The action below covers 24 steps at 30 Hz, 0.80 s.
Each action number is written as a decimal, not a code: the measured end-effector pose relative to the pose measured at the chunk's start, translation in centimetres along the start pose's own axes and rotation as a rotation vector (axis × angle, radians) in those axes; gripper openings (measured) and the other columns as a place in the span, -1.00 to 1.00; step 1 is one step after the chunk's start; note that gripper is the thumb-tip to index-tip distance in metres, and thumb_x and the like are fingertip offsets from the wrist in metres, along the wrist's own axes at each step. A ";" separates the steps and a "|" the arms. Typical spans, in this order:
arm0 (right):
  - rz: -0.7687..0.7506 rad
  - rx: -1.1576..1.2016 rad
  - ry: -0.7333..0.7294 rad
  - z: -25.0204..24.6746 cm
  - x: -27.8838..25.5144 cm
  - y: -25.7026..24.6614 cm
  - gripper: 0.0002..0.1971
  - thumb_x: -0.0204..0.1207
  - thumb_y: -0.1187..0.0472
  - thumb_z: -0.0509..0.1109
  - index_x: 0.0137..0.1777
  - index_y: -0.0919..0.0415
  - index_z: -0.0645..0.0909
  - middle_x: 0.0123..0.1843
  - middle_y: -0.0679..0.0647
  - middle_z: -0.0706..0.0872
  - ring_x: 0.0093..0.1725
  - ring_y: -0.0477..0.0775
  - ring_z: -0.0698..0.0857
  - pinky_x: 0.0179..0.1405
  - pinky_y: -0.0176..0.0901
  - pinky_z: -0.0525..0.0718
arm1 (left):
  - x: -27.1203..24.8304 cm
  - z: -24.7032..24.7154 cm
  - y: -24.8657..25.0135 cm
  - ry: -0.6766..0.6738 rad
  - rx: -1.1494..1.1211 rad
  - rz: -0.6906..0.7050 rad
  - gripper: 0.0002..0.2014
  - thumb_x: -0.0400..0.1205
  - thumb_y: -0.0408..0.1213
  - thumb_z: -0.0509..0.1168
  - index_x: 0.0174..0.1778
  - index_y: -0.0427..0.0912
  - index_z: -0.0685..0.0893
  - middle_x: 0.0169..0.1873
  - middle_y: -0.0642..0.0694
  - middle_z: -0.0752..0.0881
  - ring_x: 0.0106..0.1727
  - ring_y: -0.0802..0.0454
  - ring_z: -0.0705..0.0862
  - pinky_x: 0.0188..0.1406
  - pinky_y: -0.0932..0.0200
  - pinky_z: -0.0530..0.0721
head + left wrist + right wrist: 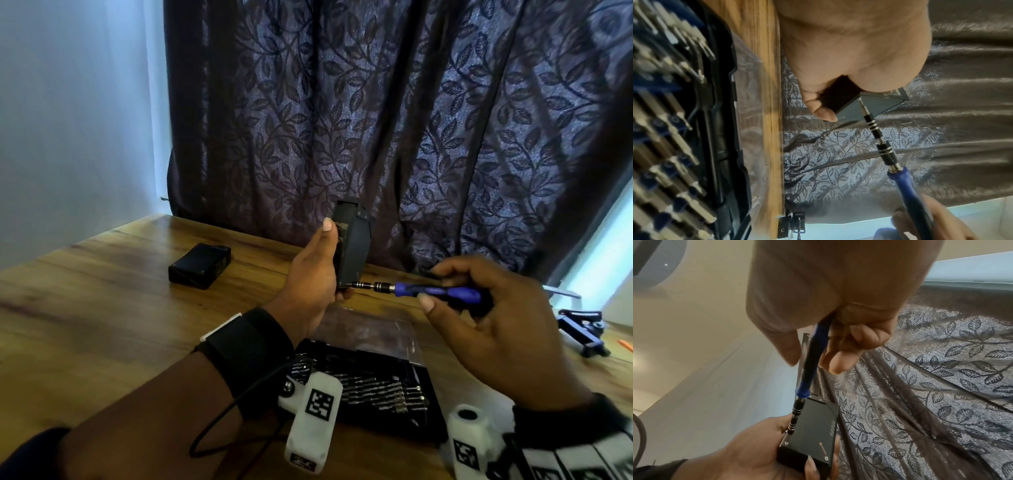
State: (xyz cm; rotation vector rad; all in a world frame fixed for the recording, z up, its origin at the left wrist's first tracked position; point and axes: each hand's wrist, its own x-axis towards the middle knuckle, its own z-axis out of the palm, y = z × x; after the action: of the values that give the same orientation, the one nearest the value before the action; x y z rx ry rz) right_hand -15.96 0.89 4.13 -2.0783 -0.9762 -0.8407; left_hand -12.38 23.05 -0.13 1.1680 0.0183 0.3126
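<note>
My left hand (317, 274) grips a small dark grey box-shaped device (352, 246), holding it upright above the wooden table (102, 308). In the right wrist view the device (813, 426) shows a carbon-pattern face with small screws at its corners. My right hand (486, 308) pinches a blue-handled precision screwdriver (435, 291) held level, its bit tip touching the device's lower corner. The left wrist view shows the screwdriver (879, 146) with its bit at the corner of the device (869, 107). My left hand (849, 48) fills the top of that view.
An open black case of several screwdriver bits (370, 387) lies on the table just below my hands, with a clear plastic sheet (370, 329) beyond it. A black box (200, 265) sits at the left. A small dark clamp-like tool (582, 332) lies at the right edge. A leaf-patterned curtain (411, 120) hangs behind.
</note>
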 end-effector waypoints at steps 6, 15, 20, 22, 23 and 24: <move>0.001 -0.029 -0.026 -0.2 0.1 -0.1 -0.88 0.41 0.07 0.59 -0.20 0.03 0.71 -0.31 -0.28 0.70 -0.53 -0.27 0.57 -0.52 -0.64 0.33 | 0.3 -0.2 0.0 0.009 -0.011 -0.008 -0.38 0.70 0.38 0.09 0.46 0.05 0.68 0.19 -0.27 0.82 -0.04 -0.10 0.75 -0.30 0.06 0.74; 0.089 -0.001 0.007 0.4 -0.2 1.6 -0.75 0.47 -0.17 0.48 -0.29 -0.04 0.75 -0.50 -0.07 0.67 -0.49 -0.03 0.64 -0.53 -0.25 0.52 | 0.0 0.2 -0.1 0.032 -0.052 -0.017 -0.46 0.71 0.36 0.11 0.39 0.13 0.71 0.18 -0.17 0.85 0.13 -0.20 0.80 -0.07 -0.08 0.73; 0.265 0.154 0.043 1.0 -0.4 3.0 -0.78 0.40 -0.19 0.50 -0.27 -0.09 0.81 -0.45 -0.05 0.72 -0.48 -0.08 0.62 -0.47 -0.23 0.54 | -0.1 0.3 0.3 0.042 -0.163 -0.045 -0.54 0.61 0.32 0.23 0.28 0.15 0.74 0.23 -0.21 0.81 0.14 -0.16 0.79 0.08 -0.24 0.78; 0.391 0.289 0.125 1.1 -0.2 3.3 -0.78 0.40 -0.15 0.52 -0.28 -0.04 0.80 -0.51 0.01 0.66 -0.52 -0.03 0.55 -0.45 -0.16 0.51 | -0.2 0.3 0.6 -0.008 -0.215 -0.055 -0.59 0.60 0.21 0.31 0.31 0.17 0.72 0.26 -0.17 0.76 0.22 -0.20 0.75 0.08 -0.32 0.81; 0.479 0.375 0.171 1.1 -0.1 3.4 -0.76 0.41 -0.13 0.52 -0.33 0.00 0.78 -0.54 0.03 0.60 -0.52 -0.01 0.50 -0.43 -0.15 0.48 | -0.2 0.3 0.7 -0.031 -0.233 -0.054 -0.59 0.59 0.13 0.36 0.34 0.17 0.70 0.26 -0.14 0.75 0.25 -0.21 0.74 0.05 -0.34 0.81; 0.583 0.479 0.215 1.1 0.0 3.5 -0.71 0.42 -0.13 0.51 -0.38 0.05 0.73 -0.54 0.06 0.53 -0.52 0.00 0.46 -0.42 -0.14 0.44 | -0.3 0.4 0.8 -0.051 -0.237 -0.049 -0.56 0.55 0.06 0.42 0.37 0.15 0.69 0.24 -0.12 0.77 0.23 -0.20 0.75 0.03 -0.36 0.81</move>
State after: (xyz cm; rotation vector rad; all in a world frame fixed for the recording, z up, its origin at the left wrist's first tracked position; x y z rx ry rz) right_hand -12.76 0.07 2.43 -1.6730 -0.3643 -0.4527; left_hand -12.77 22.84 0.69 0.9383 -0.0338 0.2344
